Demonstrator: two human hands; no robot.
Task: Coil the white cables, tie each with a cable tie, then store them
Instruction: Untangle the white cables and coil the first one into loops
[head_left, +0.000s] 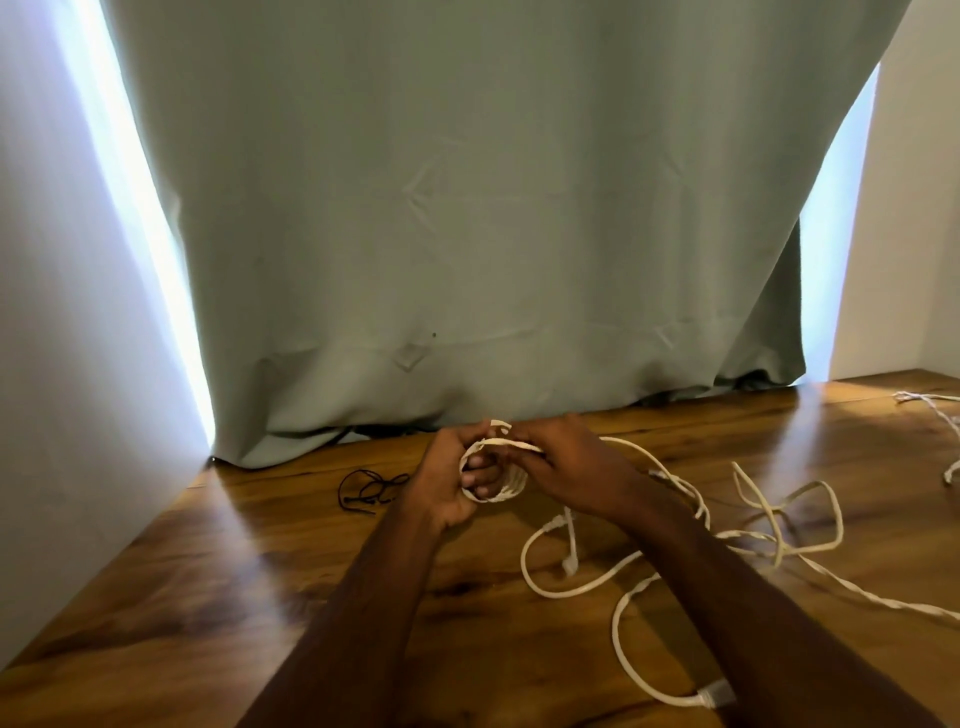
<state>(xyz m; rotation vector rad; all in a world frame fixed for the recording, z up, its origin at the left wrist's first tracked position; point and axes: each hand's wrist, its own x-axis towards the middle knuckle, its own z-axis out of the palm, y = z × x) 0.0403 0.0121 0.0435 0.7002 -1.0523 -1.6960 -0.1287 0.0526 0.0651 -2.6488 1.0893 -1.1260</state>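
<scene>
Head view shows a small coil (493, 475) of white cable held above the far middle of a wooden table (249, 582). Its turns are wrapped around the curled fingers of the left hand (451, 480), which grips the coil. The right hand (563, 470) pinches the cable at the top of the coil, fingers closed on the strand.

From that hand the loose cable (587, 584) trails to the right and toward the viewer, lying in open loops on the tabletop, with a connector plug (717, 693) at its near end. A second white cable (935, 410) lies at the far right edge of the table, well apart. Black cable ties (369, 488) sit in a small tangle just left of the left hand. A pale green curtain (467, 208) hangs behind the table.
</scene>
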